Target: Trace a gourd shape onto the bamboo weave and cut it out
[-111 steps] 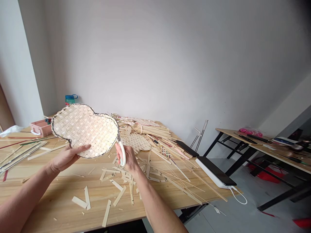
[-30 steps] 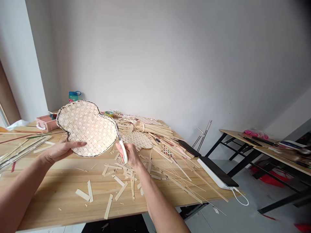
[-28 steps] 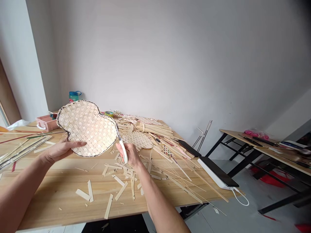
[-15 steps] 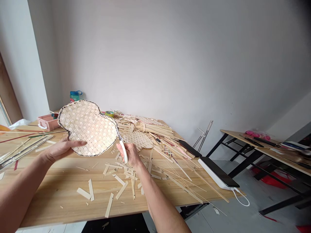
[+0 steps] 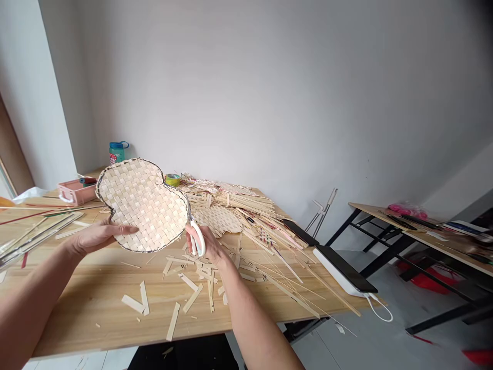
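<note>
My left hand (image 5: 94,237): closed, thumb over woven, lobed, dark-edged panel (image 5: 142,205), raised above tabletop (image 5: 111,329) | my right hand (image 5: 206,244): curled around white scissor handles (image 5: 198,239), blades at panel's right edge | flat pale strips (image 5: 188,282) scattered below | bare smooth wood along near edge, left of strips

Wood tbl (image 5: 96,318) | cut strips (image 5: 173,321), pink bin (image 5: 79,193), woven pc (image 5: 221,221), tape roll (image 5: 173,180)
</note>
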The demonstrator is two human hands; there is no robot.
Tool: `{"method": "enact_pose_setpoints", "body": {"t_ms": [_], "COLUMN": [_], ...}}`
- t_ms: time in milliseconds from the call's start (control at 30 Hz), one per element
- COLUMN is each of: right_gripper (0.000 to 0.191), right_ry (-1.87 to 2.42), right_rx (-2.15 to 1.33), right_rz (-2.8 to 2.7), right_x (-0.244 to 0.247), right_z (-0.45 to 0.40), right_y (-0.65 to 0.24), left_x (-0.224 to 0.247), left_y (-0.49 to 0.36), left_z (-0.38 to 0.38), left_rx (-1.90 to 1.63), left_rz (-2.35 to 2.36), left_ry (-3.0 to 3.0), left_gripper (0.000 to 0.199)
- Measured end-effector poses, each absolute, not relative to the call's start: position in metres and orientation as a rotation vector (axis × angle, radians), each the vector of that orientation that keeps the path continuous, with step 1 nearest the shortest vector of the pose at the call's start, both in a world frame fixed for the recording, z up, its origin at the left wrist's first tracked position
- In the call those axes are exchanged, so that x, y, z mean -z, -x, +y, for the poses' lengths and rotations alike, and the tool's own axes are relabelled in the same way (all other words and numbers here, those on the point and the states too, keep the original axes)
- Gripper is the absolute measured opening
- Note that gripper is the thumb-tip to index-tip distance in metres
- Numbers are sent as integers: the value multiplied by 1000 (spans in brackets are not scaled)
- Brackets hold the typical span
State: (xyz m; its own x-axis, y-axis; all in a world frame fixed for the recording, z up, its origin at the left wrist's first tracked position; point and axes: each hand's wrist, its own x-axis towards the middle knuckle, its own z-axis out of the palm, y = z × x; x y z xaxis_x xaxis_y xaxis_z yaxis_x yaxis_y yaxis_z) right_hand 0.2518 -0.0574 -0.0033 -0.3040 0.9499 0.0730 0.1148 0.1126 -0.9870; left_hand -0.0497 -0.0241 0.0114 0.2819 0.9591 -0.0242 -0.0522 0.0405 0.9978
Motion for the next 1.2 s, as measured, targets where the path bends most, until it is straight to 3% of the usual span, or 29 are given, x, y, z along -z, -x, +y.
{"method": "enact_pose_setpoints", "body": {"t_ms": [533,1200], "right_gripper": [43,48], "right_ry": [1062,1123], "right_rx": [-1087,-1074], "right_rz": [-1709,-1617], "right_x": [1,2], "right_z": [-57,-56], "right_y": [-252,-250], "left_x": [-8,-15], "left_y": [53,53], "left_z": [-22,-27], "left_rx": [-1032,-1054], "left_rz": [950,941], "left_ry": [-1222,-1251], "left_gripper": [95,97]}}
